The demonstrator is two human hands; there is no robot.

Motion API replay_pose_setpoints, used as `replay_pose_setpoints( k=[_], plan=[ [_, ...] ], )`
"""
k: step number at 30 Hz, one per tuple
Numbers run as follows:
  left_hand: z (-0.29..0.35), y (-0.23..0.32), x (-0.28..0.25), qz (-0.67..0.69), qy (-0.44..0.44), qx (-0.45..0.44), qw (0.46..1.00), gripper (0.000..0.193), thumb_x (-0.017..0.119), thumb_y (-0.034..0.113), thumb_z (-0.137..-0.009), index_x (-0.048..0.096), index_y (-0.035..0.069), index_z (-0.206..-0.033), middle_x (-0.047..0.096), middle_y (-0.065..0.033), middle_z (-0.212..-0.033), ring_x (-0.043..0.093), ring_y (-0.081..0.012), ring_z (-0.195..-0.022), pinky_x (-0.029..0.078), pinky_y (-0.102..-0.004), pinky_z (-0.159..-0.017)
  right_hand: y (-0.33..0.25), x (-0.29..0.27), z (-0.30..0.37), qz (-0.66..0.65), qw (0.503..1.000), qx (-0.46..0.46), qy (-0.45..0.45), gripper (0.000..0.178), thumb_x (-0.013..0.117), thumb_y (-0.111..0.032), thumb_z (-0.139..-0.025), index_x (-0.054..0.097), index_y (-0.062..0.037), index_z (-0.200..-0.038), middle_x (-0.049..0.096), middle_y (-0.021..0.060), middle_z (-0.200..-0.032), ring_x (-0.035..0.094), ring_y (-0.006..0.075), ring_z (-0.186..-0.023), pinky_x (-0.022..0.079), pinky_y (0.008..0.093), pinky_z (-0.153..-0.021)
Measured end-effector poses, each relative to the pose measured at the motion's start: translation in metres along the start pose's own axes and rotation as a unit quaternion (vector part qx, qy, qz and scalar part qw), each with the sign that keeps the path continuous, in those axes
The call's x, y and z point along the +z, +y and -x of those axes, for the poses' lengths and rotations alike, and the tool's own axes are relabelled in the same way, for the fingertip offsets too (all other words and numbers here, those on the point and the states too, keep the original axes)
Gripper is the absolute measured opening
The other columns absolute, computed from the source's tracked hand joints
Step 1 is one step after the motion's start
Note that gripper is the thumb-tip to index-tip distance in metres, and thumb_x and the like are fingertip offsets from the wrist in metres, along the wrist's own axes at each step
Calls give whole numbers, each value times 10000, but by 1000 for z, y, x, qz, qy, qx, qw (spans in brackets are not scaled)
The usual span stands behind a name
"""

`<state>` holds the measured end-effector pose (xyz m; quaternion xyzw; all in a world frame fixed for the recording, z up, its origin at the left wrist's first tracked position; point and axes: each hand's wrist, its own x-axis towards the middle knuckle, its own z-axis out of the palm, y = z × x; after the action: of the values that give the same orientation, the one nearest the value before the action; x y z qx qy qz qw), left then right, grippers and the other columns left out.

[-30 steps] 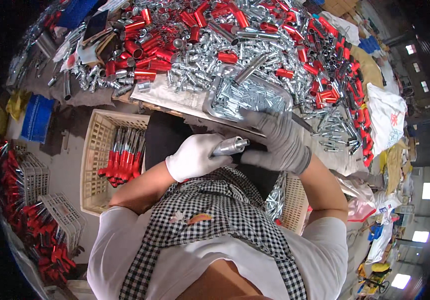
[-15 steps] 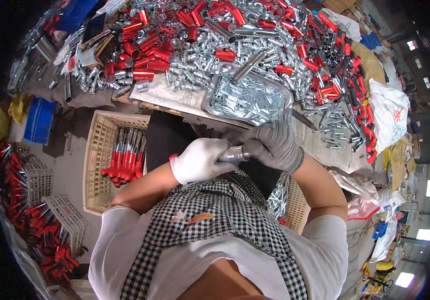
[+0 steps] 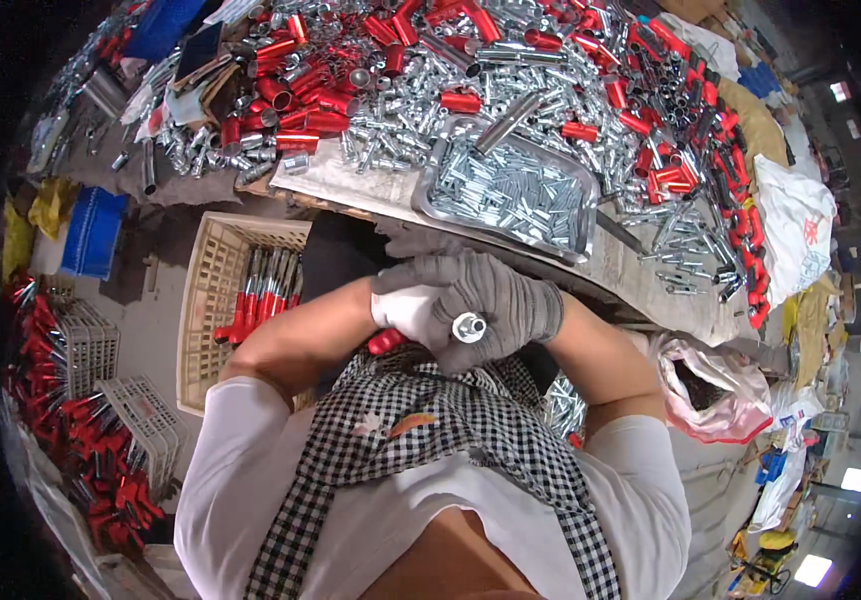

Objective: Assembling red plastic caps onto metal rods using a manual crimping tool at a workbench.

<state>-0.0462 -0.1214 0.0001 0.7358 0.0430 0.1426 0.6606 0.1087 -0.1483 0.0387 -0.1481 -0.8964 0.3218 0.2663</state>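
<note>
In front of my apron, my two gloved hands are pressed together. My right hand (image 3: 496,305), in a grey glove, is closed round a silver metal tube (image 3: 469,327), whose round hollow end points up at me. My left hand (image 3: 406,308), in a white glove, is closed and largely covered by the grey glove. From beneath it pokes a smooth red rounded end (image 3: 387,342); whether this joins the tube is hidden. Beyond my hands, a clear tray (image 3: 576,245) of small metal pins sits at the table's near edge, with a metal tube lying across its rim.
Loose silver fittings (image 3: 391,130) and red tubes (image 3: 326,122) heap the table. Left of my lap, a cream crate (image 3: 194,330) holds red-handled tools (image 3: 269,290). Grey baskets (image 3: 146,415) and more red-handled pieces lie on the floor. An open pink-white sack (image 3: 666,365) stands at right.
My right hand has come over my left and now covers much of it. The tube has turned from lying sideways to pointing up at me. A red end has come into sight.
</note>
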Motion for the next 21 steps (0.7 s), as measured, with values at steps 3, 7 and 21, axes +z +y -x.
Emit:
replay_pose_setpoints(
  k=[3, 7, 21],
  plan=[
    [0, -11, 23, 80, 139, 42, 986, 478, 752, 148, -750, 591, 32, -1185, 668, -111, -1059, 660, -222, -949, 528, -354, -853, 0, 26, 10, 45, 985, 46, 159, 220, 795, -247, -660, 734, -155, -851, 663, 57, -1187, 475, 366, -1296, 308, 532, -1111],
    [0, -23, 43, 184, 323, 91, 924, 537, 717, 135, -762, 547, 43, -1264, 663, -110, -1060, 669, -225, -961, 531, -362, -863, 4, 41, 24, 97, 937, 135, 306, 247, 762, -209, -684, 714, -120, -910, 691, 56, -1086, 562, 340, -1157, 341, 533, -1057],
    [1, -40, -1, 277, 348, 247, 861, 352, 439, 373, -827, 541, 42, -889, 590, -125, -848, 558, -277, -871, 446, -477, -918, 11, 55, 160, -827, 428, 241, 273, 804, 792, -215, -766, 379, -11, -1425, 665, 141, -1036, 690, 266, -883, 595, 446, -770]
  ],
)
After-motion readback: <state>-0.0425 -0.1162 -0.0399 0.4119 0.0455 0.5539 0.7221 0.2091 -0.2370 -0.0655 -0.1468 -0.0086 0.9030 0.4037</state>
